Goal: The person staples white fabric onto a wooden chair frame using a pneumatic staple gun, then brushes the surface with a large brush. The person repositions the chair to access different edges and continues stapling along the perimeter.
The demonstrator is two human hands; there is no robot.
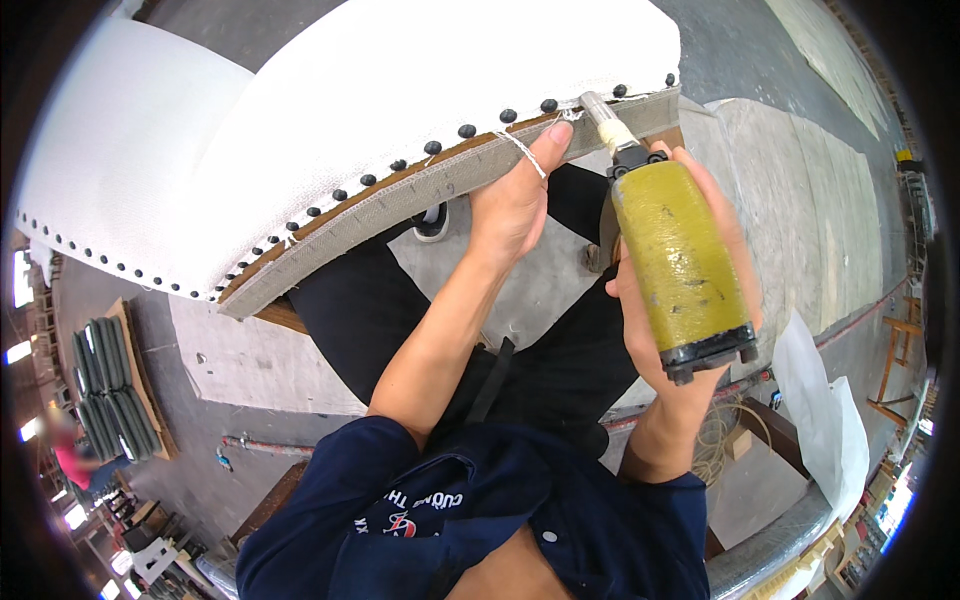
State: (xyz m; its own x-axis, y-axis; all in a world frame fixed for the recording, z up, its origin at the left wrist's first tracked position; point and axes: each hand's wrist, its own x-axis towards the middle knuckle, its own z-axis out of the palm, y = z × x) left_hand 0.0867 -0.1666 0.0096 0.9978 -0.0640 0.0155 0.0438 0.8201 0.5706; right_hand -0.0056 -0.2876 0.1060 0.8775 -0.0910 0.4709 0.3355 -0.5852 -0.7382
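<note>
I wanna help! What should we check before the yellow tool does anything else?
1. Right hand holding the yellow tool: ok.
2. Metal tip at the white cover's edge, between black studs: ok.
3. Left hand at the grey strip: ok.
4. Left thumb well away from the tip: not ok, it looks close.
5. Loose white thread tucked away: not ok, it hangs over the strip.
6. Stud inside the tip: cannot tell.

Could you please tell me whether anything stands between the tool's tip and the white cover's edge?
Nothing visible does: the yellow tool in the right hand has its tip at the edge of the white cover, between two black studs. The left hand is beside it.
</note>
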